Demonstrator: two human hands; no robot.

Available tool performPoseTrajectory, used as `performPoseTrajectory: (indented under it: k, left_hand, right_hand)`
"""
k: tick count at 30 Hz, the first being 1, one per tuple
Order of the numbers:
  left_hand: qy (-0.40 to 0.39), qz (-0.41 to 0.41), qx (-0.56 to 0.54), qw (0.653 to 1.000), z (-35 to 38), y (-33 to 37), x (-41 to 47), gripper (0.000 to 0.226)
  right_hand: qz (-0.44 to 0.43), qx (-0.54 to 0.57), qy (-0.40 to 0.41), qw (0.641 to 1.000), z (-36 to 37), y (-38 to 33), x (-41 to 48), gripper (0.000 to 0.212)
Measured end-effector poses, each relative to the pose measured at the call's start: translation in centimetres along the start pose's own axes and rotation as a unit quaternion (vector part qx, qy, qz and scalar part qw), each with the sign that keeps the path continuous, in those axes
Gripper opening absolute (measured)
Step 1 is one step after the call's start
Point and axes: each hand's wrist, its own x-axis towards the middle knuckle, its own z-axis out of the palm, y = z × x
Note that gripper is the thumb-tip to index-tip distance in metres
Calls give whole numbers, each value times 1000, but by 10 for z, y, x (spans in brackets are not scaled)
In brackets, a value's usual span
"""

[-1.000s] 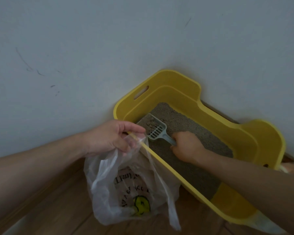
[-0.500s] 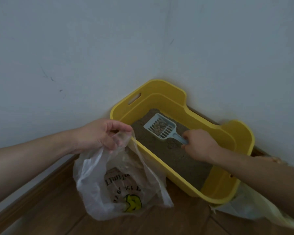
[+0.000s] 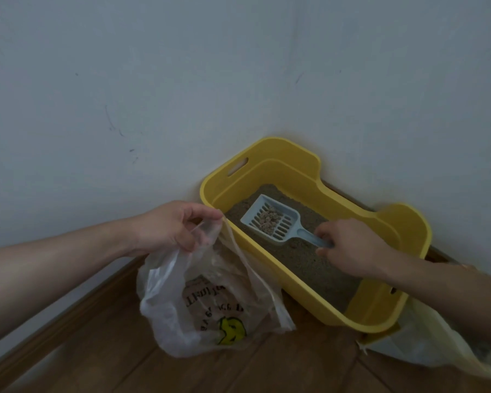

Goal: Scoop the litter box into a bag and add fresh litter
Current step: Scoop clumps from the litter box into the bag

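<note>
A yellow litter box point(image 3: 292, 168) with grey litter stands in the room's corner on the wood floor. My right hand point(image 3: 349, 248) grips the handle of a pale blue slotted scoop point(image 3: 272, 219), which is raised over the litter and carries a small heap of clumps. My left hand point(image 3: 170, 228) pinches the top edge of a thin clear plastic bag point(image 3: 210, 302) with black print and a yellow smiley. The bag hangs just left of the box's near rim, and its bottom rests on the floor.
Pale walls point(image 3: 125, 95) meet behind the box, with a wooden skirting board point(image 3: 54, 327) along the left wall. A second, yellowish plastic bag point(image 3: 425, 341) lies on the floor at the box's near right corner, under my right forearm.
The scoop has lifted out of the litter with clumps in it and levelled. The camera has pulled back, so box and bag sit lower and smaller in view. My left hand keeps holding the bag.
</note>
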Motion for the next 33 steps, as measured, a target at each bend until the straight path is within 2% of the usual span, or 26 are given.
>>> performPoseTrajectory:
  k: [9, 14, 23, 27, 33]
  left_hand:
    - [25, -1, 43, 999, -4, -3, -3, 78]
    - [32, -4, 38, 999, -7, -7, -2, 76]
    - [35, 7, 46, 998, -6, -13, -1, 78]
    - [33, 15, 41, 999, -7, -16, 3, 80]
    - [31, 13, 16, 999, -9, -21, 4, 81]
  right_hand:
    - [-58, 18, -13, 998, -18, -13, -15, 27]
    - [-112, 11, -62, 992, -19, -25, -21, 24]
    - [-190, -69, -150, 968, -20, -53, -19, 23]
    - [-209, -92, -160, 960, -18, -69, -13, 24]
    - [-214, -45, -156, 963, -12, -74, -1, 25]
